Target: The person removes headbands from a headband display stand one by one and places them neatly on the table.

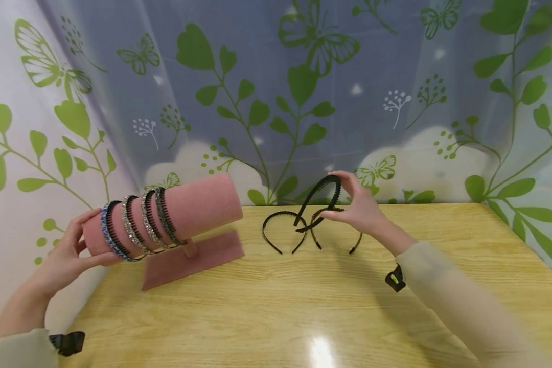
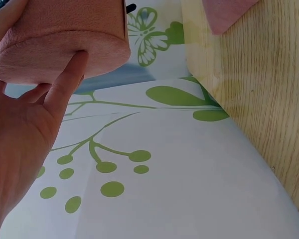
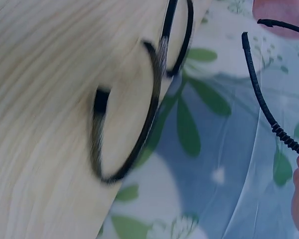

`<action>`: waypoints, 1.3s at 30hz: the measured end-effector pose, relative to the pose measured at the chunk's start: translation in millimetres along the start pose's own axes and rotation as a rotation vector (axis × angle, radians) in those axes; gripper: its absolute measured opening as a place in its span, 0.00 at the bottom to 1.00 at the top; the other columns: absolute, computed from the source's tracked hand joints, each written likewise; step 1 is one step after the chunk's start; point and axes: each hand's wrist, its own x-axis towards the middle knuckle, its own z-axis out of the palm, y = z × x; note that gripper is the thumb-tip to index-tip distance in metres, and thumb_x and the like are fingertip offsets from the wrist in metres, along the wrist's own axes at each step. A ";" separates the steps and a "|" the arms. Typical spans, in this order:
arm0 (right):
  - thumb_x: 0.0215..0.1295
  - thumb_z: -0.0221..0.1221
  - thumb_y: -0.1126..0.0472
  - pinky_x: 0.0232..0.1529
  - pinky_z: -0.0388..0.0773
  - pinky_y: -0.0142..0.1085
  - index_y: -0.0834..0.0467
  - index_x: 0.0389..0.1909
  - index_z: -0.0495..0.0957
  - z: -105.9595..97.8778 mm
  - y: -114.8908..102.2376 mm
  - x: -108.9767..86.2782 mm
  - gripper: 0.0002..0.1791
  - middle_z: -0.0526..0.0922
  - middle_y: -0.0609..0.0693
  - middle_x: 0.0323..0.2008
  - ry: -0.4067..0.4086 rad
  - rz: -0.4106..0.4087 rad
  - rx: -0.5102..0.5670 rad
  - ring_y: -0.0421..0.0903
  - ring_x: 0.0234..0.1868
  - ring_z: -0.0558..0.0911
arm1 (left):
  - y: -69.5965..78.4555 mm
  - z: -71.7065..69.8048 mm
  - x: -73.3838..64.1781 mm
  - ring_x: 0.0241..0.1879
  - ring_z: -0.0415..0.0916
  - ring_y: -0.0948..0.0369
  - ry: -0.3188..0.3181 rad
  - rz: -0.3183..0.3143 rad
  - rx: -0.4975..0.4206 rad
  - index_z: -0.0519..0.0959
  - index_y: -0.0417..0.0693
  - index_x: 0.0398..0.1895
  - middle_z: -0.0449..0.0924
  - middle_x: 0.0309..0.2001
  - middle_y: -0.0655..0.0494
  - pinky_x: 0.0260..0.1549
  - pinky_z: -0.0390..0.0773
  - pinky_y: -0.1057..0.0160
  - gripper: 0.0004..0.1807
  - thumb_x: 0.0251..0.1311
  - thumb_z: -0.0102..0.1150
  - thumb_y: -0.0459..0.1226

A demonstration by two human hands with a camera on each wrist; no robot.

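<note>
A pink plush headband stand (image 1: 207, 202) is at the left of the table in the head view. My left hand (image 1: 57, 263) grips the left end of its roll, and in the left wrist view a finger (image 2: 67, 82) presses on the round end face. Several jewelled headbands sit around the roll, from a blue one (image 1: 106, 230) at the left to a dark one (image 1: 162, 214). My right hand (image 1: 361, 209) holds a black headband (image 1: 338, 188) in the air, its tips pointing left. Part of that band is out of the right wrist view.
Behind the held band, two thin headbands lie near the back of the wooden table (image 1: 267, 306): one at the left (image 1: 265, 232), another at the right (image 1: 359, 243). A curtain (image 1: 267, 168) with green leaves and butterflies hangs behind the table.
</note>
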 end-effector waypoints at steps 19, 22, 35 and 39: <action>0.51 0.73 0.66 0.68 0.54 0.51 0.66 0.67 0.53 -98.5 26.0 -50.4 0.48 0.59 0.62 0.67 0.131 0.147 -0.133 0.63 0.70 0.56 | -0.4 -0.2 1.9 0.51 0.64 0.76 0.006 -0.001 -0.004 0.45 0.63 0.77 0.55 0.61 0.69 0.36 0.76 0.72 0.54 0.55 0.63 0.20; 0.50 0.74 0.65 0.66 0.55 0.56 0.67 0.67 0.53 -107.8 28.9 -57.7 0.49 0.60 0.65 0.66 0.136 0.142 -0.175 0.67 0.68 0.59 | 0.2 -0.7 2.2 0.51 0.63 0.77 0.007 -0.004 -0.001 0.45 0.63 0.77 0.55 0.61 0.70 0.36 0.76 0.73 0.54 0.55 0.63 0.20; 0.49 0.75 0.50 0.55 0.61 0.67 0.67 0.67 0.54 -141.6 34.7 -75.9 0.53 0.60 0.74 0.64 -0.042 0.251 -0.431 0.76 0.62 0.61 | -1.3 2.3 -1.3 0.52 0.64 0.77 0.008 0.009 -0.011 0.45 0.63 0.77 0.55 0.61 0.69 0.36 0.76 0.73 0.54 0.55 0.62 0.19; 0.48 0.74 0.44 0.51 0.66 0.66 0.68 0.66 0.56 -139.6 37.5 -78.4 0.54 0.63 0.75 0.62 -0.116 0.253 -0.535 0.76 0.58 0.65 | -0.1 2.6 0.1 0.52 0.64 0.76 0.009 0.019 -0.006 0.45 0.62 0.77 0.55 0.61 0.69 0.36 0.76 0.73 0.54 0.55 0.62 0.19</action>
